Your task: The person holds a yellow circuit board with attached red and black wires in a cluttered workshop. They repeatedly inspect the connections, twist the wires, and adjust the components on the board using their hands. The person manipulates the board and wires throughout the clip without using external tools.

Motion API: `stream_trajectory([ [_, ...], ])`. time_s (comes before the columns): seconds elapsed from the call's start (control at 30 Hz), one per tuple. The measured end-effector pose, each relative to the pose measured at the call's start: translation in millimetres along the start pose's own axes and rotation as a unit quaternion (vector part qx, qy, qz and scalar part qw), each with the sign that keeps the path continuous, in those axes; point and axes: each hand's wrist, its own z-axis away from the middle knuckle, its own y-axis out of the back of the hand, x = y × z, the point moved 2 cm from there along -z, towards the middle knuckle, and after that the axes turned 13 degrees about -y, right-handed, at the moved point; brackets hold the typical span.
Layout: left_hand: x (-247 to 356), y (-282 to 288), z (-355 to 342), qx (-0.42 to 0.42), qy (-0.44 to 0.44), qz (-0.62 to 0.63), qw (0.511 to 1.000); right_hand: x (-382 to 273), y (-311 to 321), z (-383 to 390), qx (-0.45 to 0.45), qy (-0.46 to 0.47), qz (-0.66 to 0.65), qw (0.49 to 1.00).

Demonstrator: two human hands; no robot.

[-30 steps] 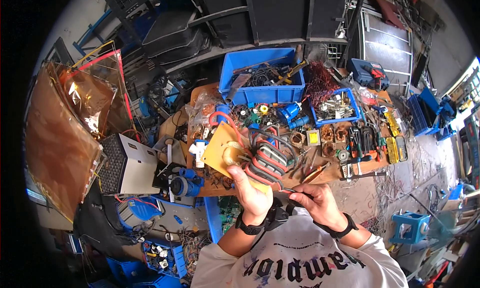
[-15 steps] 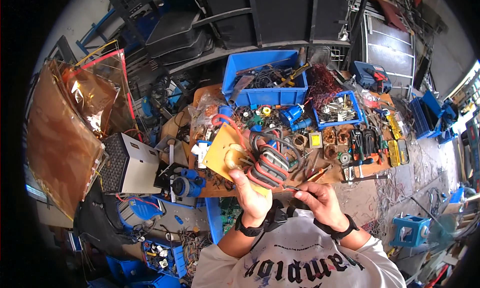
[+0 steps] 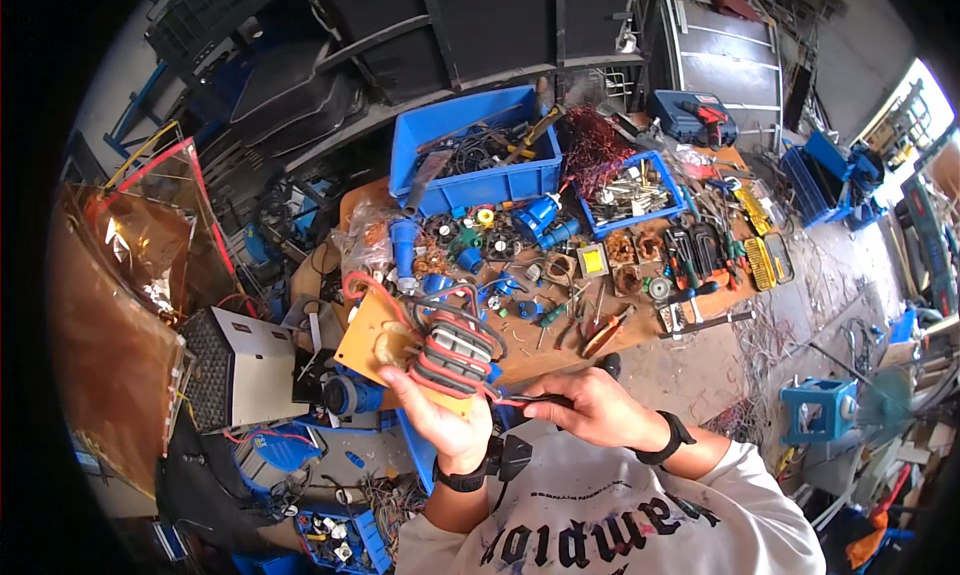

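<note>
One coil (image 3: 453, 357) held up, one lead (image 3: 518, 399) pinched

The left hand (image 3: 450, 430) is clamped on a flat yellow board (image 3: 362, 337), palm turned up beneath it and thumb along the near edge; its other fingers are hidden. The coil, red and dark cable wrapped around a grey block, rests on the board just beyond the left hand's palm. A pale ring (image 3: 393, 345) sits beyond the thumb, and a red loop (image 3: 352, 287) curls past the board's far side.

The right hand (image 3: 590, 405) has thumb and fingertips together on the lead, which runs from the coil's near corner across the gap between the hands. Whether it is one strand or two cannot be told.

For good control, the left hand should hold the board firmly by its edge, thumb clear of the windings, so the board does not twist under a tug. The right hand would do best to grip close to the coil and draw in line with the wrap, with steady, light tension; a sharp sideways pull could tangle the turns or tip the board.

Beyond the right hand, orange-handled pliers (image 3: 603, 335) lie on the cluttered tabletop (image 3: 545, 360). Farther beyond the left hand stands a blue bin (image 3: 490, 189).
</note>
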Motion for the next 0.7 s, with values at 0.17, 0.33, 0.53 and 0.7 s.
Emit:
stream_trajectory([
  [0.17,-6,6,6,0.008,-0.016,-0.043,0.999,8,2,1,-0.004,0.035,-0.001,0.999],
  [0.33,-5,2,14,0.037,-0.039,-0.03,0.998,21,-1,0,-0.044,0.03,-0.036,0.998],
  [0.53,-10,2,34,0.063,-0.082,-0.06,0.993,29,21,-1,-0.102,0.05,-0.051,0.992],
  [0.7,-21,-21,61,0.116,-0.097,-0.121,0.981,47,42,2,-0.156,0.067,-0.027,0.985],
])
